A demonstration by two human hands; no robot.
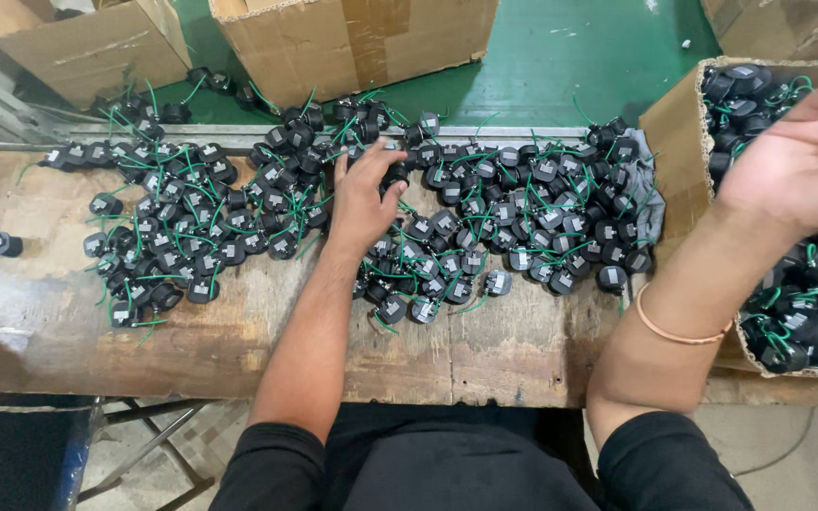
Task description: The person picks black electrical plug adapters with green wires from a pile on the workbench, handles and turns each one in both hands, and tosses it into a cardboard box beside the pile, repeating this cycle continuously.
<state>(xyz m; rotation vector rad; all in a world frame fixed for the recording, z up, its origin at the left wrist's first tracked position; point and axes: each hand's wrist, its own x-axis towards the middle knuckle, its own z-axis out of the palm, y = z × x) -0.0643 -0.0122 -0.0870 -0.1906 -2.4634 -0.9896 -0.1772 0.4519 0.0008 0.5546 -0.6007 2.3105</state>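
A worn wooden table (40, 322) stretches across in front of the person, and its far half is strewn with small black parts with green wires (523, 213), dozens of them lying in a loose heap from left to right. The left hand (364, 194) reaches out over the middle of that heap, fingers spread and resting on the pieces, the fingertips touching one black part near the far edge; it is not closed around anything that I can make out. The right hand (807, 161) is lifted above the open cardboard box (669, 142) at the right end of the table, palm open, fingers loosely apart and empty, slightly blurred. A thin bangle (674, 331) sits on that forearm. The box below it is filled with more of the same black parts.

One lone black part (2, 245) lies well apart from the heap at the far left of the table. Beyond the table runs a green surface (560, 66), with larger brown cartons (352, 38) standing on it. Under the table at near left, a metal frame (144, 445) shows.
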